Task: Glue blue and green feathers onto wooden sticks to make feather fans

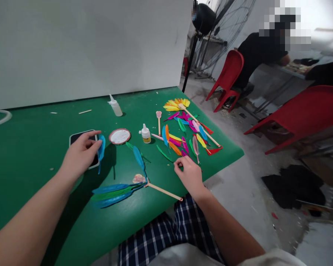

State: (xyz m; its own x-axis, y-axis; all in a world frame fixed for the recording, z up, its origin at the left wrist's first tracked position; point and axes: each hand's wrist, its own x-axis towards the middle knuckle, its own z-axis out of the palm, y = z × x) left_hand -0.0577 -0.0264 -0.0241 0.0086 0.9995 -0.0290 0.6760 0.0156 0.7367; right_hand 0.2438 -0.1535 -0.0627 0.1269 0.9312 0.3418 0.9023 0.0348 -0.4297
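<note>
My left hand (84, 151) pinches a blue feather (101, 147) above a phone (74, 138) lying on the green table. My right hand (188, 171) has its thumb and fingertips pressed together beside the loose coloured feathers (177, 142); what it holds, if anything, is too small to make out. Between the hands lies a wooden stick (165, 192) with blue and green feathers (113, 192) fanned out from its head to the left. One more blue feather (138, 158) points up from that head. A round dish (120, 136) with white stuff stands behind.
Two glue bottles (145, 134) (116, 106) stand on the green table (30, 147). A finished-looking yellow feather fan (177, 104) lies at the back right. A small stick (159, 123) is near it. Beyond the table are red chairs (229, 70), a seated person (258, 51) and a large fan (205, 18).
</note>
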